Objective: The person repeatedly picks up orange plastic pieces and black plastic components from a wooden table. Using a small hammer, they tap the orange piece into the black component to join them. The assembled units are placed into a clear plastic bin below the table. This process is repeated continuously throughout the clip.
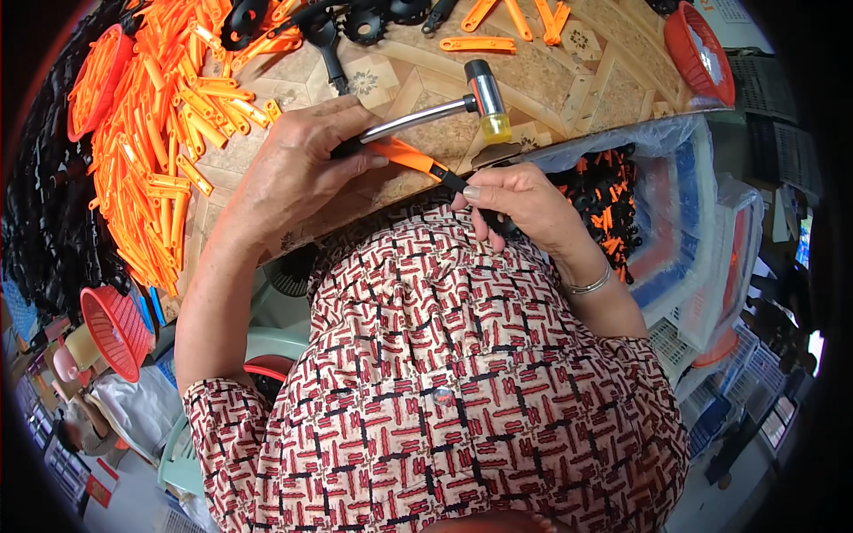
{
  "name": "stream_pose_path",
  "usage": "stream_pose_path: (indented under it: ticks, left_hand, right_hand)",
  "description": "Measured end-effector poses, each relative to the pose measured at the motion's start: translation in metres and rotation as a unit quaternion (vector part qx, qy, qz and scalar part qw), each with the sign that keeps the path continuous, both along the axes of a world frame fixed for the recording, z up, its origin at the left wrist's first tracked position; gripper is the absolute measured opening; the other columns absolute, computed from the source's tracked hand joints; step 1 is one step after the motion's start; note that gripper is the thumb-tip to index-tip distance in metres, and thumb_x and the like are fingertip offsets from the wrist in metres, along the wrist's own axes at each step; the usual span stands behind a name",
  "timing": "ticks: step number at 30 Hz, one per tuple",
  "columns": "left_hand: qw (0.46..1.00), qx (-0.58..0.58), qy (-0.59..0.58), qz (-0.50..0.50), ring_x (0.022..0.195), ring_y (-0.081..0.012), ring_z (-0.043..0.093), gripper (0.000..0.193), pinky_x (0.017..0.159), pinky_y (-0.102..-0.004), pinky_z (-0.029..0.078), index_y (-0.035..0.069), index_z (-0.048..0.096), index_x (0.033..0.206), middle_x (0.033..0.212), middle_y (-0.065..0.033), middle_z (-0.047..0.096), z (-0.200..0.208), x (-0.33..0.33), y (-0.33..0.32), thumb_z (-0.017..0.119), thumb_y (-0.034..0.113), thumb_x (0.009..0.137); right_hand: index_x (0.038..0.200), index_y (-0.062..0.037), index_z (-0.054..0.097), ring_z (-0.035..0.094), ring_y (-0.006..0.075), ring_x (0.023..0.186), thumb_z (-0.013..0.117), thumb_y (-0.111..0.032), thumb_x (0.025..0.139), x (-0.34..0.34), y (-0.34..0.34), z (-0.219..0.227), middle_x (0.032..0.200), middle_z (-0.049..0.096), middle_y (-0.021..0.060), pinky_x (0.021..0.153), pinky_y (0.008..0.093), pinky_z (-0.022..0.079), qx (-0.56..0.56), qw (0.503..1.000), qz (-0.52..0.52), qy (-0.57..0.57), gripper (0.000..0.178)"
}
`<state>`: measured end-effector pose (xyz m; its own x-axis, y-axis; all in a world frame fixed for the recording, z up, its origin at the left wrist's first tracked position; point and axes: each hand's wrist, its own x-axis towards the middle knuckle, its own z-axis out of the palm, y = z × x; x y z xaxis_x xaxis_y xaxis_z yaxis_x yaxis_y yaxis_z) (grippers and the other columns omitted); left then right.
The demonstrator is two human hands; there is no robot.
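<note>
My left hand (306,155) is closed round the dark grip of a small hammer (418,118) with a metal shaft. The hammer's head, dark on top and yellow below, hangs over the table's near edge. Thumb and fingers of the same hand also pinch an orange plastic handle (404,155). A black utensil shank (451,180) meets the handle's right end, and my right hand (524,202) grips that black piece. My right fingers hide most of it, so its working end cannot be made out. A small dark metal block (496,155) sits at the table edge below the hammer head.
Loose orange handles (160,151) heap on the table's left, beside a red basket (99,80). Black utensil heads (364,22) lie at the far side. A plastic-lined crate (675,186) with black-and-orange pieces stands right. Another red basket (697,53) rests at the far right corner.
</note>
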<state>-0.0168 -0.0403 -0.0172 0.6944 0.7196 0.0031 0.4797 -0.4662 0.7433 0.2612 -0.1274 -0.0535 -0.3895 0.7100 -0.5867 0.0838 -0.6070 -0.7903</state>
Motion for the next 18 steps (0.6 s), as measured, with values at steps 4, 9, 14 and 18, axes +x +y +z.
stream_pose_path:
  ticks: [4,9,14,18]
  left_hand:
    - [1.0,0.016,0.006,-0.024,0.093,-0.0315,0.067,0.022,0.082,-0.0367,0.052,0.002,0.07,0.107,0.095,-0.0126,0.065,-0.002,0.002,0.002,0.072,0.007,0.086]
    - [1.0,0.003,0.002,-0.014,0.093,-0.0294,0.067,0.023,0.083,-0.0361,0.053,0.002,0.07,0.108,0.098,-0.0106,0.065,-0.002,0.014,-0.004,0.074,0.007,0.085]
    - [0.999,0.035,-0.029,-0.017,0.093,-0.0292,0.067,0.023,0.08,-0.0366,0.053,0.004,0.071,0.106,0.098,-0.0093,0.063,-0.006,0.018,-0.003,0.076,0.009,0.084]
    - [0.998,0.058,0.021,-0.032,0.09,-0.0309,0.067,0.019,0.077,-0.0374,0.053,0.005,0.071,0.102,0.098,-0.009,0.062,-0.002,0.021,0.0,0.076,0.01,0.084]
  right_hand:
    - [0.096,0.0037,0.071,0.059,0.0106,0.045,0.059,-0.019,0.101,0.001,0.0,-0.001,0.065,0.065,0.0076,0.043,0.0222,0.047,0.001,1.0,-0.002,0.0,0.026]
    - [0.097,0.0036,0.071,0.058,0.0104,0.045,0.059,-0.019,0.101,-0.001,0.0,0.0,0.065,0.065,0.0072,0.043,0.022,0.047,0.001,1.0,0.001,0.003,0.025]
    - [0.096,0.0038,0.07,0.057,0.0103,0.044,0.06,-0.019,0.1,-0.003,-0.001,0.0,0.064,0.065,0.0069,0.042,0.0227,0.046,0.003,1.0,-0.011,-0.008,0.025]
    - [0.094,0.004,0.07,0.057,0.0106,0.043,0.062,-0.019,0.098,-0.005,-0.001,0.006,0.064,0.065,0.0076,0.04,0.0239,0.045,0.012,0.999,-0.022,-0.026,0.025]
